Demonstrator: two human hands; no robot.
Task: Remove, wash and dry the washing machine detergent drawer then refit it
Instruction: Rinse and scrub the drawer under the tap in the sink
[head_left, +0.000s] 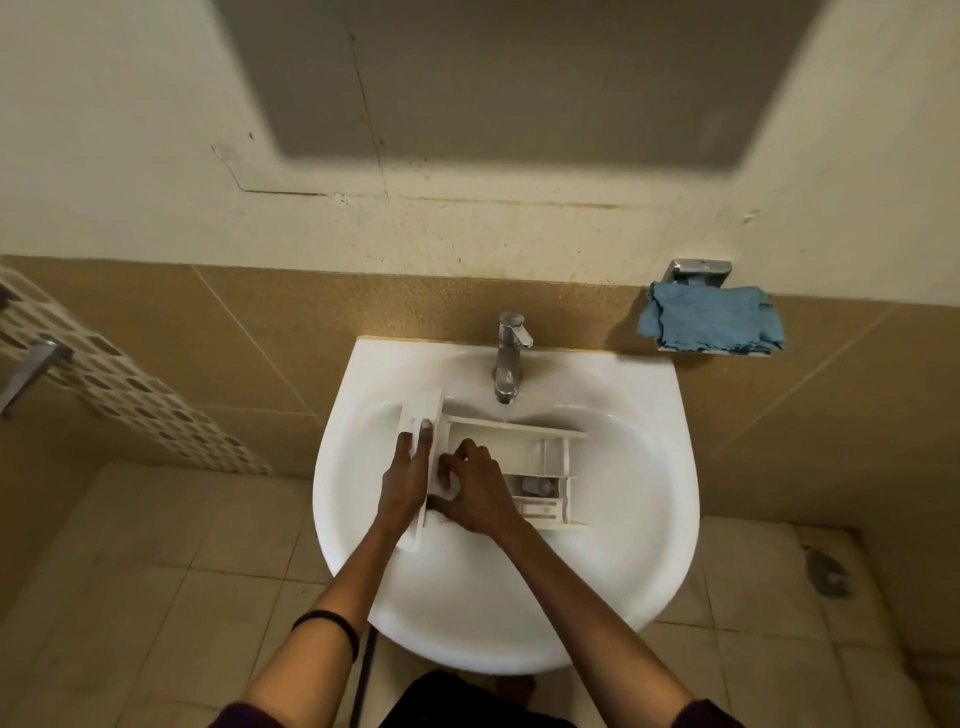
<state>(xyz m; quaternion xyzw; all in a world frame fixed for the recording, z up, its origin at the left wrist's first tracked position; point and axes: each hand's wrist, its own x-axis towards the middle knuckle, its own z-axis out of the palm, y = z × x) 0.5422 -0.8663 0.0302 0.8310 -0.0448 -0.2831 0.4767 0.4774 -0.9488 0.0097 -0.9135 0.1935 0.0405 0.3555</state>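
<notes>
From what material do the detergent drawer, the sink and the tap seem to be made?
Detergent drawer: probably moulded plastic, white and fairly matt, judging by its thin walls and partitions.
Sink: likely glazed ceramic, since it is glossy white with soft reflections.
Tap: metal, apparently chrome-plated, with a mirror-like shine.

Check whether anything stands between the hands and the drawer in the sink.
Nothing visible does. The left hand holds the drawer by its front panel, and the right hand, fingers curled, is inside it, in the sink.
</notes>
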